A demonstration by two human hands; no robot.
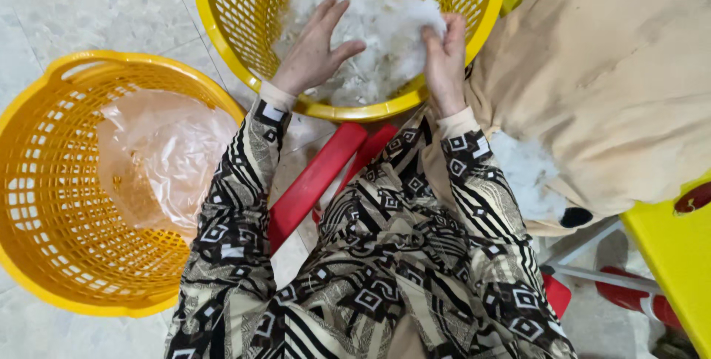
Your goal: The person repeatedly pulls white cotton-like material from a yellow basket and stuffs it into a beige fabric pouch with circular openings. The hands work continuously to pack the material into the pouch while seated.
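A yellow plastic basket (pixel 222 33) in front of me holds a heap of white fluffy filling (pixel 374 33). My left hand (pixel 315 48) lies flat on the left side of the heap, fingers spread. On the right side, my right hand (pixel 444 59) is closed around a clump of the white filling. Both arms wear sleeves with a black and beige pattern.
A second yellow basket (pixel 44 211) at the left holds a crumpled clear plastic bag (pixel 163 155). A large beige fabric sack (pixel 615 85) lies at the right, with white filling (pixel 526 170) showing at its opening. A red stool (pixel 315 178) is under me. A yellow surface (pixel 674 255) sits lower right.
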